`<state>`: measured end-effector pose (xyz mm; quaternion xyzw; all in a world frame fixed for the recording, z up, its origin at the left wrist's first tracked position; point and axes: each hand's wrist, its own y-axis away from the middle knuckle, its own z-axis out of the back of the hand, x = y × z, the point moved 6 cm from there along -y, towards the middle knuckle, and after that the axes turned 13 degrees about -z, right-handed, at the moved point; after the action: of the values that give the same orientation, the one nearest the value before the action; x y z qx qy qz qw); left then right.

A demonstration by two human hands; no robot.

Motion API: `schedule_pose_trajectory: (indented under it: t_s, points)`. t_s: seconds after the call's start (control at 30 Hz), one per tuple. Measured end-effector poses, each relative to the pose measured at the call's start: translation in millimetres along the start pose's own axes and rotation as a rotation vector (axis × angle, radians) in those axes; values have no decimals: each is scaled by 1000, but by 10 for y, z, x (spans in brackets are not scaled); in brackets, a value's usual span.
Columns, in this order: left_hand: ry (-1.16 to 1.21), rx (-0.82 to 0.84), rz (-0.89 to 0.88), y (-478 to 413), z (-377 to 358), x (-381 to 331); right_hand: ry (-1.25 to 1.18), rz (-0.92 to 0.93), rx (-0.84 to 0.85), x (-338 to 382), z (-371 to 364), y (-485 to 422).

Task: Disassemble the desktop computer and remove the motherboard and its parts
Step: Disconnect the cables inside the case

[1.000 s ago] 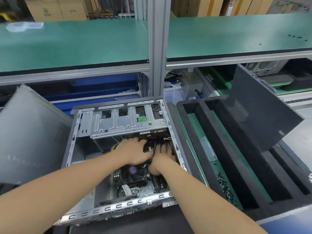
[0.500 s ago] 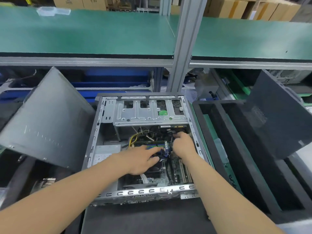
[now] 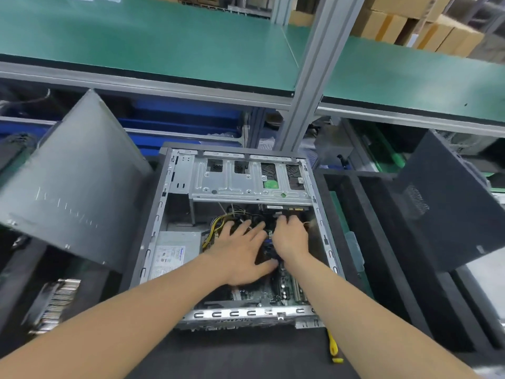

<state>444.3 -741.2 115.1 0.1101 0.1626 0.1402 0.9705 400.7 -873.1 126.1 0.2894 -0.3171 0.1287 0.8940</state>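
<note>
Your left hand (image 3: 240,250) lies flat, fingers spread, inside the open computer case (image 3: 163,203). Your right hand (image 3: 291,237) sits just beside it, fingers bent down; I cannot tell whether they grip anything. The motherboard (image 3: 284,292) lies under both hands, showing between your wrists. The power supply (image 3: 175,253) sits left of your left hand.

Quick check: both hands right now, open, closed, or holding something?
Left hand: open, fingers spread over the motherboard inside the computer case.
Right hand: fingertips curled down among the parts; a grip cannot be told.
</note>
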Motion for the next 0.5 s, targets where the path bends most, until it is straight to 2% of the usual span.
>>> schedule_pose_trajectory:
  t_s: [0.13, 0.2, 0.27, 0.37, 0.43, 0.5]
  points:
    - [-57, -9, -68, -41, 61, -44, 538, 455, -53, 71, -14, 362]
    - [-148, -24, -16, -23, 66, -45, 687, 575, -31, 90, -69, 466]
    - [-234, -5, 61, 13, 26, -39, 644, 535, 26, 109, -82, 475]
    - [-284, -51, 133, 55, -23, -22, 527, 383, 106, 123, -51, 374]
    - [-270, -53, 186, 88, -51, 30, 480, 256, 170, 95, -67, 225]
    - [-166, 39, 274, 131, -112, 123, 451, 140, 198, 70, -72, 32]
